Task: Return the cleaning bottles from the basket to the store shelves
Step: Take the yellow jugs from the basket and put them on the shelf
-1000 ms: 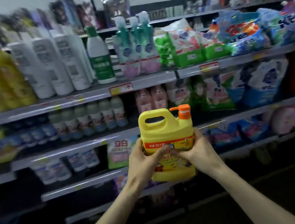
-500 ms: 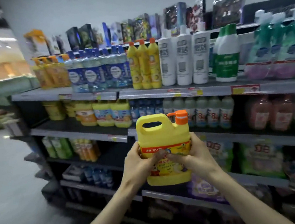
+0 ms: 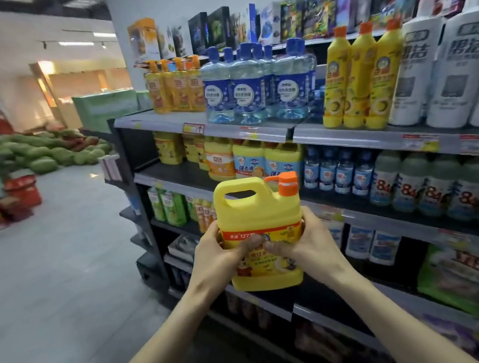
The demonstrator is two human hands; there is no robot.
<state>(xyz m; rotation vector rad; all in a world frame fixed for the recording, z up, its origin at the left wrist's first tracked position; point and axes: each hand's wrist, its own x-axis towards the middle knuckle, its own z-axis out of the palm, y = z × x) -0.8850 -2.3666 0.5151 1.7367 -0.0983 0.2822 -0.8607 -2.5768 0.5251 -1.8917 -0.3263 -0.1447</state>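
I hold a yellow jug with an orange pump cap upright in front of the shelves, at chest height. My left hand grips its left side, thumb across the label. My right hand grips its right side, its thumb meeting the left one. Behind the jug, on the second shelf, stand similar yellow jugs. The basket is out of view.
The top shelf carries yellow pump bottles, blue clear bottles, slim yellow bottles and white bottles. Lower shelves hold small bottles and green bags. Open grey floor lies left of the shelf end; piled goods stand far left.
My view has swung left along the aisle, bringing the shelf end and open floor into sight. Both hands keep the same hold on the jug, which stays centred before me.
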